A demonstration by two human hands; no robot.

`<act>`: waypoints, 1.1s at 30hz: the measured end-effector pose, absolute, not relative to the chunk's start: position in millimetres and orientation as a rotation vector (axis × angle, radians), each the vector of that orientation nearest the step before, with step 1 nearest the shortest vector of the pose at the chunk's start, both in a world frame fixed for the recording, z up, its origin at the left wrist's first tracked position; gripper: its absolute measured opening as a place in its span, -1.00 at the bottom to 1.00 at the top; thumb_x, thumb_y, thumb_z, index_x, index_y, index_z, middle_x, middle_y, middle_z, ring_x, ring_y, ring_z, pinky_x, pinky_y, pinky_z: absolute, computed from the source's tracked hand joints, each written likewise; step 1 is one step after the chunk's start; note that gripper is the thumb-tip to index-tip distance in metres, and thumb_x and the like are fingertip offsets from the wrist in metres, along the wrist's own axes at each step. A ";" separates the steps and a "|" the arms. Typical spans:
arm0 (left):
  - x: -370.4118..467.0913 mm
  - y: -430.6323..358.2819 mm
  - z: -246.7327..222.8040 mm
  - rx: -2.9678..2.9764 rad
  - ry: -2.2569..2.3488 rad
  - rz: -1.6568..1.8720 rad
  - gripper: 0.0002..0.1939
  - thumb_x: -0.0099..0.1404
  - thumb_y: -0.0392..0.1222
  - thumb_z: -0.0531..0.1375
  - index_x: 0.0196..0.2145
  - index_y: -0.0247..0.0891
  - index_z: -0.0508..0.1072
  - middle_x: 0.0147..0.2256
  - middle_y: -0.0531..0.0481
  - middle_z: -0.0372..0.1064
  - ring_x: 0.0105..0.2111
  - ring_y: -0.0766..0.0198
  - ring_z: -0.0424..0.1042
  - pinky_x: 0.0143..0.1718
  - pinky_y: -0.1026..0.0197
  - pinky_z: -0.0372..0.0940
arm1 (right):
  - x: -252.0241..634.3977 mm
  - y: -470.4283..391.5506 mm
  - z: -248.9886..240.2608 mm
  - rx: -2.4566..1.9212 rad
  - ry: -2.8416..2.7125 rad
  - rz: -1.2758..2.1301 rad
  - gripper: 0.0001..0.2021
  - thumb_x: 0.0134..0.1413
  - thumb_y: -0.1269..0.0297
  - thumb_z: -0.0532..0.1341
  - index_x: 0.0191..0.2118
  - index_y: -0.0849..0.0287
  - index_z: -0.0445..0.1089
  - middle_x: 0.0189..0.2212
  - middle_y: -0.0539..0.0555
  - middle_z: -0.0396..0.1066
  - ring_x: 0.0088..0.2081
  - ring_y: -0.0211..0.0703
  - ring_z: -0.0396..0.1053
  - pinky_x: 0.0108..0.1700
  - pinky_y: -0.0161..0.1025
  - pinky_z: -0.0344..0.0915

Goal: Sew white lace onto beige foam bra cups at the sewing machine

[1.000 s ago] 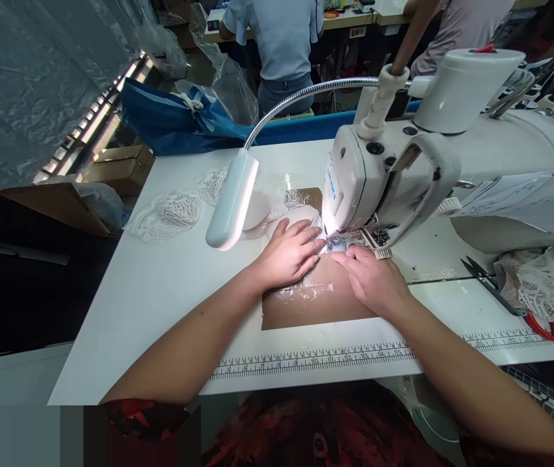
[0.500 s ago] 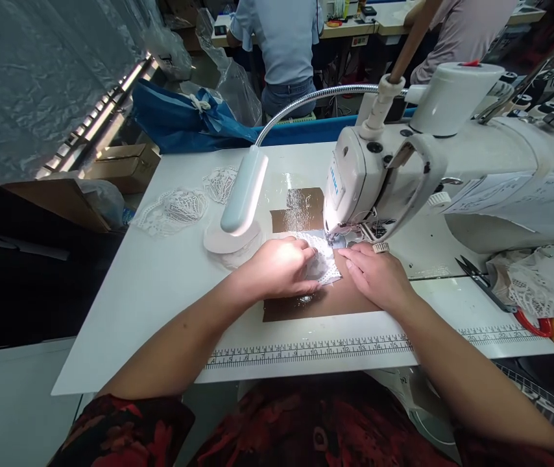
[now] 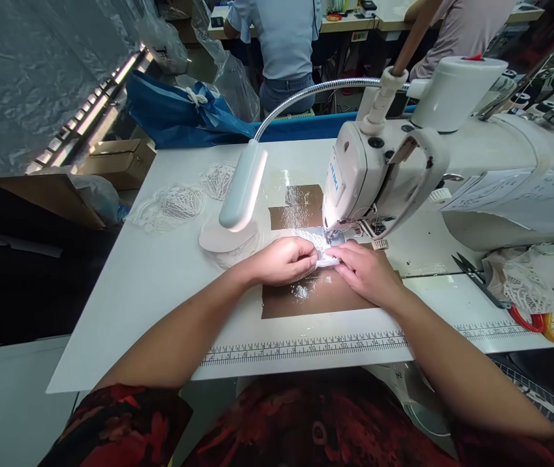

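Note:
A small piece of white lace fabric (image 3: 323,258) lies at the needle of the white sewing machine (image 3: 352,175). My left hand (image 3: 287,259) pinches the fabric's left side, thumb against the curled fingers. From the right, my right hand (image 3: 367,271) grips the fabric's near edge between thumb and fingertips, just in front of the presser foot. Beneath both hands is brown tape (image 3: 301,301) stuck on the table. The fabric's far end runs under the machine head, where the needle area is partly hidden.
A lamp (image 3: 244,188) on a bendable neck hangs left of the machine. Lace pieces (image 3: 180,202) and a round pale piece (image 3: 228,240) lie on the left. Scissors (image 3: 525,318) rest at right beside more lace (image 3: 530,285). A ruler strip (image 3: 306,349) follows the front edge. Two people sit beyond.
My left hand has gone from lying over the fabric to pinching it. The fabric's near edge is now folded up, and my right fingers have closed on it.

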State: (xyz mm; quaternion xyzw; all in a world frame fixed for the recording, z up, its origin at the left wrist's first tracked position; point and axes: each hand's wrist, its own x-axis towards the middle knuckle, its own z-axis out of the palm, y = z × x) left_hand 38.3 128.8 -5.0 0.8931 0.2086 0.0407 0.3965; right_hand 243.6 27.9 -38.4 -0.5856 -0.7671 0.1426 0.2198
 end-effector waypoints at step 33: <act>36.7 124.1 -26.7 2.643 0.332 0.326 -0.69 0.41 -0.10 0.05 -0.09 -0.31 0.50 -0.01 -0.20 0.43 -0.08 0.10 0.44 -0.06 0.09 0.32 | 249.1 14.6 -41.6 -1.441 -2.255 0.323 -0.79 0.23 0.33 0.13 -0.35 0.14 0.51 -0.37 0.07 0.49 -0.33 -0.18 0.38 -0.28 -0.25 0.24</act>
